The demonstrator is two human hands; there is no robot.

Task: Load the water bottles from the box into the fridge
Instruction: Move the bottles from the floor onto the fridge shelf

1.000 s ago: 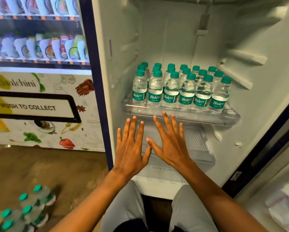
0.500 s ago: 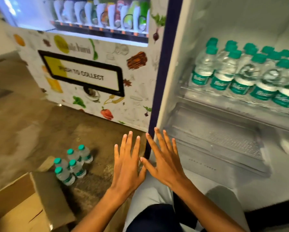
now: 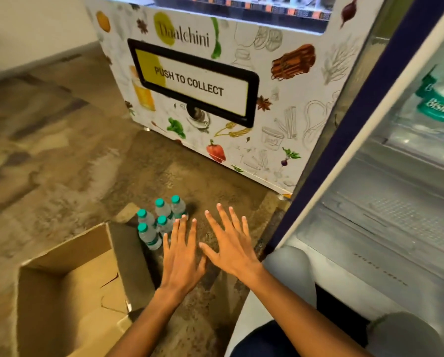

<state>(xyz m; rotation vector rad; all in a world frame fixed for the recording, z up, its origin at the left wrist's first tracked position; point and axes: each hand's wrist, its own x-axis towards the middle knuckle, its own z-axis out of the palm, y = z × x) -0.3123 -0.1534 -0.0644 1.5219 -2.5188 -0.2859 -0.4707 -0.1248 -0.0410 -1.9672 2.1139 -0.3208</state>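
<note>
— What is that big thing at the top middle?
— A vending machine (image 3: 241,81) with vegetable drawings. Its black flap (image 3: 194,82) says "PUSH TO COLLECT".
— And at the left?
— A brown patchy floor (image 3: 56,155) and a pale wall (image 3: 30,29) in the upper left corner.

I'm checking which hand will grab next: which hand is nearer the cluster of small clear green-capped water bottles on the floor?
Left. The left hand has fingertips overlapping the green-capped water bottles; the right hand hovers open further right, toward the fridge.
</note>
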